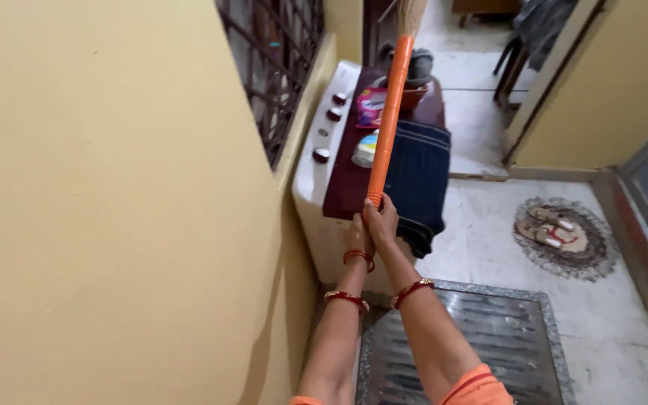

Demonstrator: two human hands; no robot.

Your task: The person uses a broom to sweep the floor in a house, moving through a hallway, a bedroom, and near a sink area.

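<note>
Both my hands grip the lower end of a long orange broom handle (388, 112) that points up and away from me. My right hand (382, 220) wraps the very end of the handle. My left hand (355, 234) is just below and left of it, closed around the same end. The broom's straw bristles (411, 16) show at the top edge. Red bangles circle both wrists.
A yellow wall (114, 202) with a barred window (271, 67) stands at left. Under the broom is a washing machine (316, 180) with a maroon lid, dark blue cloth (418, 180), packets and a bowl. A metal floor grate (489, 337) lies below; sandals on a round mat (564, 236) at right.
</note>
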